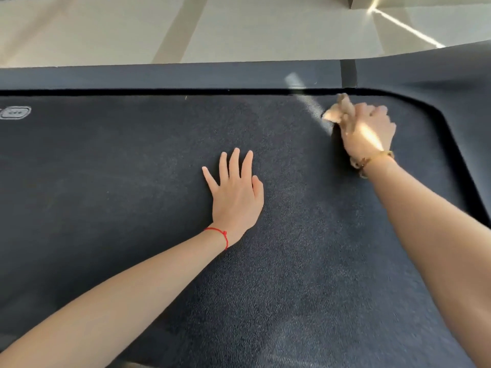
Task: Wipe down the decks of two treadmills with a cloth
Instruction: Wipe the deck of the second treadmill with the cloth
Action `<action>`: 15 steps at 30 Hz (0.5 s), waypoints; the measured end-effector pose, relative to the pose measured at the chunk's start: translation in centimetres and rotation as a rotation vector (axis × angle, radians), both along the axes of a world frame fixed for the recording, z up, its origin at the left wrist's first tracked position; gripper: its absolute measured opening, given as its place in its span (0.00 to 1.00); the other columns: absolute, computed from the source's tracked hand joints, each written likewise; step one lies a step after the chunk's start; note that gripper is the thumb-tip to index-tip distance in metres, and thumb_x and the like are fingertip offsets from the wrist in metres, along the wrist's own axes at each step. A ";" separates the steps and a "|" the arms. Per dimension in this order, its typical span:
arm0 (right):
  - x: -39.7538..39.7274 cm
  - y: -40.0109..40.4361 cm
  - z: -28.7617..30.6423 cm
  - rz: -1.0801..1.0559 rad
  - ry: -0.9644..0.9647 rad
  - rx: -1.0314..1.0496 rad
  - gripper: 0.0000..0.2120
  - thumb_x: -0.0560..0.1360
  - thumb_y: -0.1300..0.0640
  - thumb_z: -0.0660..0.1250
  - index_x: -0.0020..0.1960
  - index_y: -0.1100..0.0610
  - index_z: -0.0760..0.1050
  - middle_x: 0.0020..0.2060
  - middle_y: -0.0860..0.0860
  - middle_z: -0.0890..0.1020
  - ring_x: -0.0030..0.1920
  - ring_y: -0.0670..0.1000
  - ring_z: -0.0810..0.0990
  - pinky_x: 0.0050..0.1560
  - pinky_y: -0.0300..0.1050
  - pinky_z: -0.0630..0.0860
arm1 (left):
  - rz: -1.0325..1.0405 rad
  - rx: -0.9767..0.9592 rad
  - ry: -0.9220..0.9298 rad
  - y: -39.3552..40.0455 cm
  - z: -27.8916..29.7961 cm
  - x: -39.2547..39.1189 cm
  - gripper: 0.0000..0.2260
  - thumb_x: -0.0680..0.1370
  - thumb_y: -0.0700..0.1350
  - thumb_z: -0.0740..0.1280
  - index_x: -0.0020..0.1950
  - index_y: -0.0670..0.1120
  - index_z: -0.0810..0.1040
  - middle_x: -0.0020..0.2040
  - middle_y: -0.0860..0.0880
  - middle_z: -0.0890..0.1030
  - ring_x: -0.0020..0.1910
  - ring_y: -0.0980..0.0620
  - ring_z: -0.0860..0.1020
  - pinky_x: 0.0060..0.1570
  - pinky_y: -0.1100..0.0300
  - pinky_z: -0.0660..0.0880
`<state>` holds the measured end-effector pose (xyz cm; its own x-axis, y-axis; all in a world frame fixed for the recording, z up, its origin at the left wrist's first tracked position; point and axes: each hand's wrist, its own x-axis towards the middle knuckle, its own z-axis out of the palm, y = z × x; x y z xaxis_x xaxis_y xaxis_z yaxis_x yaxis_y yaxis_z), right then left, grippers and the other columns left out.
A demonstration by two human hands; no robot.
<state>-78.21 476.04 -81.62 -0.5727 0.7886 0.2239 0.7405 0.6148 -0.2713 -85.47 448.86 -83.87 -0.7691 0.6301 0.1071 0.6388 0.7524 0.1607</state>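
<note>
The cloth [341, 110], bunched in the right hand [368, 131] (blurred, apparently gripped), should sweep the deck [132, 168] far-right corner firmly while the flat left hand [235, 193] braces.

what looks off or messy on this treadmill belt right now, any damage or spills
Nothing stands out as damaged or spilled. The dark textured treadmill belt lies flat. The pale streak near its far edge looks like sunlight. The left hand rests flat on it, and the right hand grips a crumpled beige cloth there.
</note>
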 end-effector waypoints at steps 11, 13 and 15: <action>-5.6 -1.3 -0.5 0.409 -0.051 0.100 0.17 0.80 0.49 0.59 0.65 0.56 0.69 0.54 0.64 0.73 0.52 0.64 0.75 0.55 0.58 0.70 | 0.002 -0.003 0.016 -0.3 -0.1 -0.9 0.25 0.81 0.54 0.49 0.79 0.54 0.56 0.80 0.51 0.57 0.79 0.48 0.52 0.74 0.34 0.49; -3.4 2.3 -0.1 0.295 -0.047 0.095 0.18 0.77 0.50 0.64 0.63 0.59 0.70 0.52 0.67 0.74 0.50 0.68 0.75 0.52 0.59 0.70 | 0.002 0.009 0.007 -0.2 -0.1 -0.9 0.25 0.81 0.54 0.49 0.79 0.55 0.57 0.79 0.51 0.58 0.79 0.48 0.53 0.74 0.33 0.49; -0.7 5.0 0.0 0.171 -0.048 0.105 0.19 0.76 0.51 0.66 0.61 0.61 0.71 0.52 0.69 0.74 0.49 0.70 0.75 0.52 0.62 0.70 | 0.003 0.017 0.009 -0.2 -0.1 -0.9 0.25 0.80 0.54 0.48 0.78 0.54 0.58 0.79 0.51 0.58 0.79 0.48 0.54 0.74 0.33 0.50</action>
<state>-78.88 481.06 -81.60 -0.7079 0.6529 0.2694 0.6336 0.7556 -0.1662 -86.37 448.63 -83.95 -0.7698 0.6260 0.1243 0.6382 0.7514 0.1679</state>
